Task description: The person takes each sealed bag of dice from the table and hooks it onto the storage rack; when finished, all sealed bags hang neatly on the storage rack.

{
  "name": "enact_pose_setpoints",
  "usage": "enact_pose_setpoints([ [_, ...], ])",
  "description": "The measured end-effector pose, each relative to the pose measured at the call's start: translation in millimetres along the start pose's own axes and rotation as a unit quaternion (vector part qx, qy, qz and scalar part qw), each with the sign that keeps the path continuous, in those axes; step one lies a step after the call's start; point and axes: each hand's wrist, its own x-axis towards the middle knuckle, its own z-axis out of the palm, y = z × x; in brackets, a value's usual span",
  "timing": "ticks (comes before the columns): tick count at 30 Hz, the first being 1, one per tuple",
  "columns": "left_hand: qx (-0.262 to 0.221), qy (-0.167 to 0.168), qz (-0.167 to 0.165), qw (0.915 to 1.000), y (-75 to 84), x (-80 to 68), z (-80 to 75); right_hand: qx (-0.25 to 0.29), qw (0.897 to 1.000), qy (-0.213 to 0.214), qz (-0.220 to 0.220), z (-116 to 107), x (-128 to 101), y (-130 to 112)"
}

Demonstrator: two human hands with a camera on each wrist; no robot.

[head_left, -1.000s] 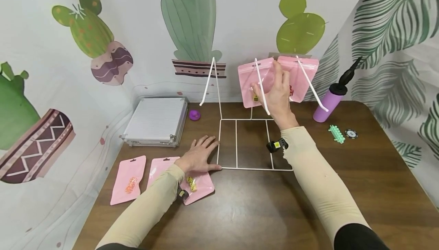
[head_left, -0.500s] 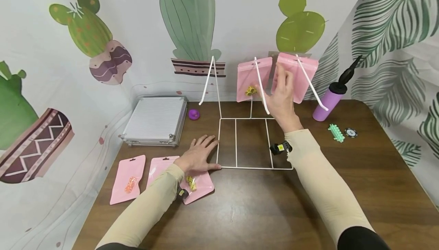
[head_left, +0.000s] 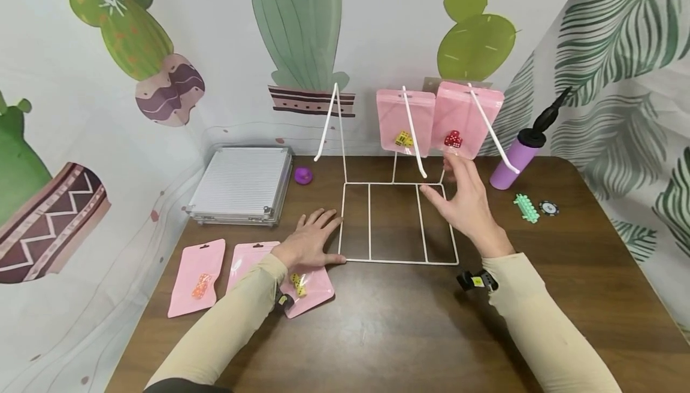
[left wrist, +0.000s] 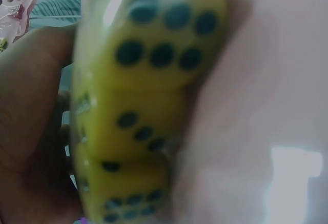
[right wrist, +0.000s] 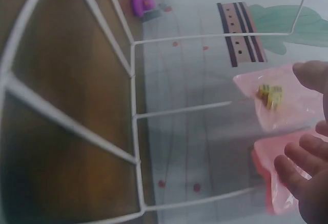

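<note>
My left hand (head_left: 309,240) rests on the table with fingers spread, its fingertips and thumb touching the left side of a white wire rack (head_left: 369,225). Under its wrist lies a pink pouch of yellow dice (head_left: 318,291). My right hand (head_left: 466,201) is in the air over the rack's right side, fingers relaxed, holding nothing. Above it a pink pouch of red dice (head_left: 471,114) hangs from the right hook, and a pink pouch of yellow dice (head_left: 390,117) from the middle hook. In the left wrist view, yellow dice (left wrist: 148,116) fill the middle, seen close.
Two more pink pouches lie at the left, one with orange dice (head_left: 202,286). Behind them is a silver case (head_left: 239,180) beside a purple ring (head_left: 303,175). A purple pump (head_left: 509,159), a green toy (head_left: 525,208) and a poker chip (head_left: 549,208) stand or lie at the right.
My right hand has let go of the pouch on the right hook and moved down and toward me. Both hanging pouches now hang freely. The left hand has stayed in place.
</note>
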Motion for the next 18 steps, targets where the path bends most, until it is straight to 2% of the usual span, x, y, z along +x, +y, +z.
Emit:
enact_pose_setpoints([
  [10, -0.006, 0.006, 0.006, 0.9999, 0.6, -0.6, 0.1, -0.027, 0.993, -0.104, 0.043, -17.6, -32.8, 16.9],
  [13, -0.006, 0.008, 0.005, 0.9999, 0.8, -0.9, -1.0, -0.043, 0.986, -0.148, 0.062, -22.8, -40.2, 21.8],
  [18, -0.002, 0.007, 0.006, 1.0, 0.4, -0.7, -1.6, -0.065, 0.967, -0.228, 0.089, -26.3, -51.9, 31.8],
])
